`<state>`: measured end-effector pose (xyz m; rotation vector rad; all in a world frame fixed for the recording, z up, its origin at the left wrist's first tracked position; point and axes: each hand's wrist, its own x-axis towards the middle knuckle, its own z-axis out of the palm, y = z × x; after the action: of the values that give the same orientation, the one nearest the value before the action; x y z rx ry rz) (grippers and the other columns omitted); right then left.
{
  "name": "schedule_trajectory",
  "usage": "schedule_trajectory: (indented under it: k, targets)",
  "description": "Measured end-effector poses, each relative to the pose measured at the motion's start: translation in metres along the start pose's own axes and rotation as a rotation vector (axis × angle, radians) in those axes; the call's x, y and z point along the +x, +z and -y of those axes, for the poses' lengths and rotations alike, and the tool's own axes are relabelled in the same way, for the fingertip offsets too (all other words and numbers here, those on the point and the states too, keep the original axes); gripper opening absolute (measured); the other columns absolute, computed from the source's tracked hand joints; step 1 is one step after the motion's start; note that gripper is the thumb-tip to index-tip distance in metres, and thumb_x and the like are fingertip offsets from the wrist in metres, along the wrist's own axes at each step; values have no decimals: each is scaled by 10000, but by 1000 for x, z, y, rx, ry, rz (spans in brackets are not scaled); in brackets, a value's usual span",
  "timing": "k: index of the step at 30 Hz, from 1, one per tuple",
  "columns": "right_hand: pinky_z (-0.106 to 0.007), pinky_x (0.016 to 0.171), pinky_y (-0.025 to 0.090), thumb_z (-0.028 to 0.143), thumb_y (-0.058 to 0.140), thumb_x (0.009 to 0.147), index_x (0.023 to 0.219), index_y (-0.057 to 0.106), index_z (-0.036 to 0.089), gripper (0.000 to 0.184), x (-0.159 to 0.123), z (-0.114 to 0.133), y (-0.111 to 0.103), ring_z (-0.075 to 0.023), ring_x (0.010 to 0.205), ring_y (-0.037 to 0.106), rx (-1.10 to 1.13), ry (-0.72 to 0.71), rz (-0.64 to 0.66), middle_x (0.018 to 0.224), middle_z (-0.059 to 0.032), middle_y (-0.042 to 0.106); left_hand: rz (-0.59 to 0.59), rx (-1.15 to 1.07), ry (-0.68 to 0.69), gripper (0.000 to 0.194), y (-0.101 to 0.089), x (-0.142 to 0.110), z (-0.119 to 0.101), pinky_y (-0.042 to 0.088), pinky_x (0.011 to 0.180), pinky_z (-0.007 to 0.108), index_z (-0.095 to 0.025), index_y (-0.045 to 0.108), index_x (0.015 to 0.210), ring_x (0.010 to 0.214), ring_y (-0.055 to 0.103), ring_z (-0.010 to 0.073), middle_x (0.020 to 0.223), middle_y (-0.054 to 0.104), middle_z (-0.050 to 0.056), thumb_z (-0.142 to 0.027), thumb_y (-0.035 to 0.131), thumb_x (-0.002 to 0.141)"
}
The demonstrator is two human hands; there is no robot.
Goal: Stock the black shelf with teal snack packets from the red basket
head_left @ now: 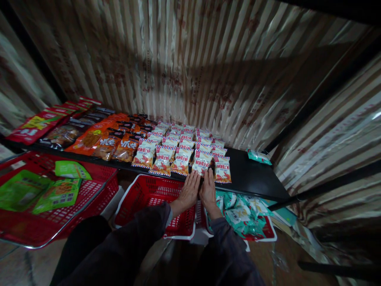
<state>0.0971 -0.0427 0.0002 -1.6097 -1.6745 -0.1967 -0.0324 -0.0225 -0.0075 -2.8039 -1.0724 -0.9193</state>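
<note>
Dark sleeves (pixel 145 226), left hand (pixel 188 192) and right hand (pixel 208 193) both unclenched, white snack packet (pixel 202 159) at their fingertips.

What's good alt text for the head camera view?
A person's left hand and right hand rest their fingertips at the lower edge of a front-row white-and-red snack packet on a black shelf. Larger red, dark and orange bags lie to the left. Below are red baskets, one with green packets, another with teal packets.
</note>
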Motion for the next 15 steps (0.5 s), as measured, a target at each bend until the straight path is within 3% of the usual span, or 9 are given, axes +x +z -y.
schedule_trajectory:
  k: [3, 8, 12, 15]
  targets:
    - [-557, 1131, 291, 160, 297, 937, 1521, 215, 187, 591, 3, -1, -15, -260, 1483, 142, -41, -18, -47, 1587, -149, 223, 9, 1, 13, 774, -4, 0, -1, 236, 1147, 584, -75, 95, 1526, 1471, -27, 312, 1575, 145, 234, -20, 386, 811]
    - [-588, 1123, 245, 303, 313, 970, 1514, 224, 171, 567, 20, -20, -41, -301, 1481, 109, -151, 100, -148, 1587, -173, 198, 9, 18, 53, 785, -9, 6, -10, 196, 1150, 604, -93, 185, 1512, 1465, -65, 332, 1585, 108, 226, 18, 406, 767]
    - [-602, 1082, 287, 519, 437, 900, 1511, 191, 121, 769, 35, -41, -47, -386, 1446, 182, -148, 285, -185, 1567, -245, 182, 10, 9, 64, 704, -9, 17, -21, 166, 1161, 606, -78, 276, 1481, 1472, -53, 317, 1577, 155, 227, -20, 411, 792]
    - [-593, 1062, 315, 576, 519, 834, 1519, 134, 113, 912, 38, -49, -44, -410, 1429, 218, -95, 359, -132, 1550, -268, 209, 2, 28, 9, 684, -8, 26, -24, 159, 1164, 604, -56, 324, 1460, 1471, -50, 330, 1573, 161, 235, -43, 433, 785]
